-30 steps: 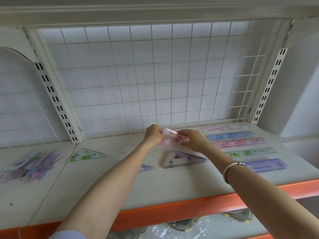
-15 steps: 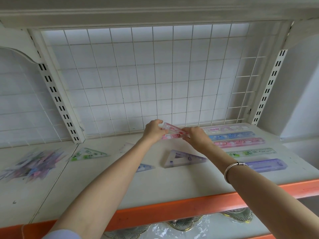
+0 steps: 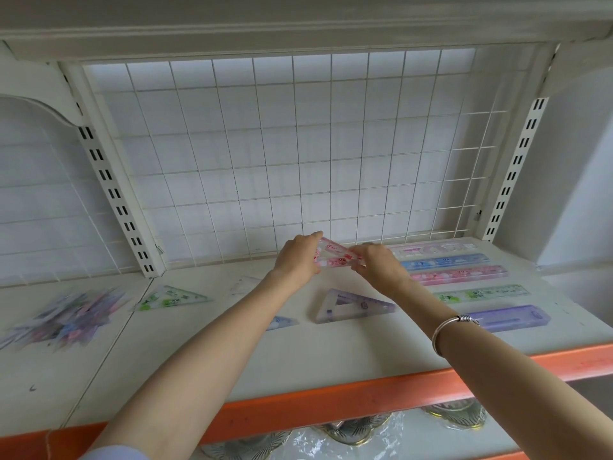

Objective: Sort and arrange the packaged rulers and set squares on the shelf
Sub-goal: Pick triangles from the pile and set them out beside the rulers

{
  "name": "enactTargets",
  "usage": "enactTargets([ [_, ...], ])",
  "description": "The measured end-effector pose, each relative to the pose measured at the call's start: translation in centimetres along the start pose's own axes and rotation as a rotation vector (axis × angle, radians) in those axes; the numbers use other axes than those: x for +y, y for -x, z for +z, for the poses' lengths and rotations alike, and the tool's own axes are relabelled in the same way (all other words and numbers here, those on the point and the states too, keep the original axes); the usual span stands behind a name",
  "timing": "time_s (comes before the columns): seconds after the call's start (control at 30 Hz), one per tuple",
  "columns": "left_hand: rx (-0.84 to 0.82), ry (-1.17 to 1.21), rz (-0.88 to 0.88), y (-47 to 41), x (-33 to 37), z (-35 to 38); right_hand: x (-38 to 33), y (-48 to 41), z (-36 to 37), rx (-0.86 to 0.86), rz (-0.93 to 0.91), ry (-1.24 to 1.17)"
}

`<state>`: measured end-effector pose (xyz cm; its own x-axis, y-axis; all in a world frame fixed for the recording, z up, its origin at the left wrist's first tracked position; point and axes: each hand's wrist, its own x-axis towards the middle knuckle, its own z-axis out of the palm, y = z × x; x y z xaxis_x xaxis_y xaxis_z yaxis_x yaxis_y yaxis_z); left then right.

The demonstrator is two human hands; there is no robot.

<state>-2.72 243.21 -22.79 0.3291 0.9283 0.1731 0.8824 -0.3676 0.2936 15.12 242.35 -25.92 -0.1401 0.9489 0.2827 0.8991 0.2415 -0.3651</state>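
Over the white shelf (image 3: 331, 353), the left hand (image 3: 298, 257) and right hand (image 3: 378, 267) pinch a pink set square (image 3: 335, 255) whose slick packaging could slip loose.

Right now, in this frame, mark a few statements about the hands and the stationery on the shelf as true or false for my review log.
1. The left hand and the right hand both grip the pink set square. True.
2. The purple set square lies flat on the shelf. True.
3. Only three rulers lie at the right. False: five lie there, one behind another.
4. The bracelet is on the left wrist. False: it is on the right wrist.
5. The green set square lies right of the rulers. False: it lies far to their left.
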Motion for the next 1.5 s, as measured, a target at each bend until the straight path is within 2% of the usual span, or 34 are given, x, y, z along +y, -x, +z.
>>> enactTargets([
  [0.53,0.000,0.088,-0.050,1.1,0.3,0.0,-0.6,0.6,-0.6,0.039,-0.074,0.032],
  [0.8,0.008,0.089,-0.052,1.0,0.3,-0.1,-0.2,0.9,-0.9,0.015,0.004,0.040],
  [1.23,-0.039,0.084,-0.074,0.5,0.6,0.2,-0.7,0.8,-1.5,0.003,-0.011,0.034],
  [1.5,-0.066,0.159,-0.162,-0.1,0.0,0.0,-0.6,-0.2,-1.8,-0.104,0.096,-0.034],
])
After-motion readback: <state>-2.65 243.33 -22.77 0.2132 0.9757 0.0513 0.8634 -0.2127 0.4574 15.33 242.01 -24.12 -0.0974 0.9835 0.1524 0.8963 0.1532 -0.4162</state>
